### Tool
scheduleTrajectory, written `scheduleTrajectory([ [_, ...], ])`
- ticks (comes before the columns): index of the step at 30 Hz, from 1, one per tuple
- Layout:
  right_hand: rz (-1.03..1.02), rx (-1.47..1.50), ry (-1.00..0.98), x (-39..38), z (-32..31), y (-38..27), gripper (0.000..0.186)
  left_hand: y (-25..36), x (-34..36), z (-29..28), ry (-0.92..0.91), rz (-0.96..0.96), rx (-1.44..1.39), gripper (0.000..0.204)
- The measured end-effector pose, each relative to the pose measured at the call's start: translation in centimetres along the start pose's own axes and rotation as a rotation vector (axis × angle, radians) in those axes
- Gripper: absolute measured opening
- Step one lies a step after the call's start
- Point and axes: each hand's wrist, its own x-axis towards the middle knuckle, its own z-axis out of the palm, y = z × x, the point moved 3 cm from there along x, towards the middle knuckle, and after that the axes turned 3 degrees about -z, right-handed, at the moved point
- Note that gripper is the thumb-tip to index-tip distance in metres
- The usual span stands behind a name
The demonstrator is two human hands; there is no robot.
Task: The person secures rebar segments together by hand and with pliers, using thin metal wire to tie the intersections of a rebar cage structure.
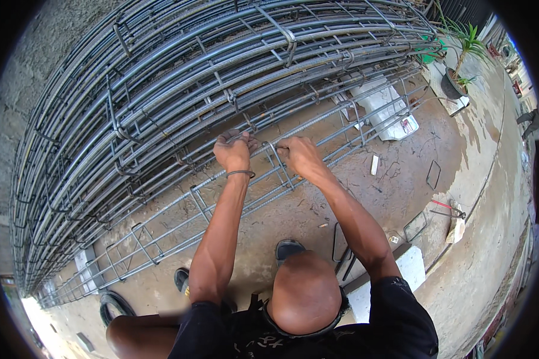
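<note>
A long, narrow rebar cage [157, 261] with square stirrups runs diagonally before me, from the lower left to the upper right. My left hand [233, 149] is at its far bar, fingers curled closed; what they hold, if anything, is too small to make out. Close to its right, my right hand [301, 157] pinches beside a stirrup [272, 147] where it meets the far bar. Whatever lies between those fingertips is hidden. A dark band [241, 173] circles my left wrist.
Beyond the cage rises a large stack of rebar cages [179, 78]. White blocks [383, 110] lie beneath the cage's right end. Pincers with a red handle [449, 208] rest at right, near a loose stirrup [433, 175]. A black coil [115, 306] lies lower left; a potted plant [452, 85] stands far right.
</note>
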Motion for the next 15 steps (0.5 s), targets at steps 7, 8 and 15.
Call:
scheduleTrajectory([
  [7, 0.296, 0.234, -0.218, 1.7, -1.3, 0.2, 0.019, -0.2, -3.5, 2.2, -0.091, 0.17, -0.174, 0.025],
  [8, 0.37, 0.311, -0.274, 2.3, -1.2, 0.1, 0.021, -0.2, -3.9, 2.4, -0.115, 0.21, -0.165, 0.025],
  [15, 0.14, -0.16, -0.542, 4.6, -4.7, -2.0, 0.023, -0.3, -5.3, 1.6, -0.18, 0.236, -0.062, 0.023],
])
